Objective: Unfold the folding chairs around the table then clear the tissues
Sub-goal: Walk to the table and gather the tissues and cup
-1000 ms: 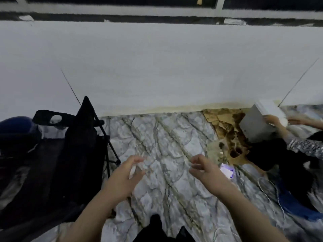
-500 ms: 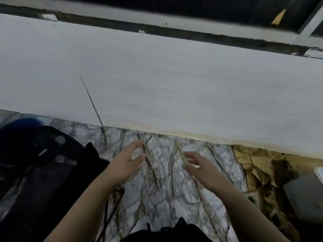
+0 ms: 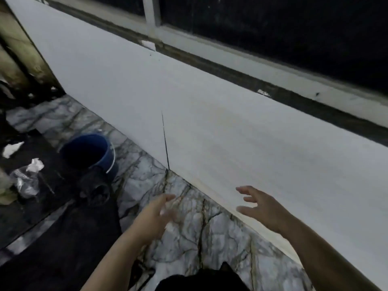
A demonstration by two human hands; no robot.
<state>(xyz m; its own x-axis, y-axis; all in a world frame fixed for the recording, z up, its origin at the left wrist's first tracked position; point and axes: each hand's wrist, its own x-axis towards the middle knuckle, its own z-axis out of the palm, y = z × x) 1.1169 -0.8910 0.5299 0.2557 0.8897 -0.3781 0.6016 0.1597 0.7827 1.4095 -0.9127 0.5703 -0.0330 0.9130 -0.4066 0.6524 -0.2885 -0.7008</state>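
Note:
My left hand (image 3: pixel 156 215) and my right hand (image 3: pixel 260 206) hang open and empty over the marble-patterned floor (image 3: pixel 210 238), fingers spread. A black folding chair (image 3: pixel 63 238) stands at the lower left, its armrest cup holder (image 3: pixel 94 189) near the bucket. On a dark table (image 3: pixel 25 206) at the far left lie two crumpled white tissues (image 3: pixel 35 164) (image 3: pixel 11 148) beside a clear plastic wrapper (image 3: pixel 25 181). Both hands are well to the right of the tissues and touch nothing.
A blue bucket (image 3: pixel 90 152) stands on the floor by the low white wall (image 3: pixel 210 122). Above the wall runs a sill with a dark window (image 3: pixel 294 34). A beige column (image 3: pixel 19 49) rises at the far left.
My view has swung left: the table with tissues and the blue bucket have come into sight, and the person on the right has left the frame. Both hands stay open and have spread apart.

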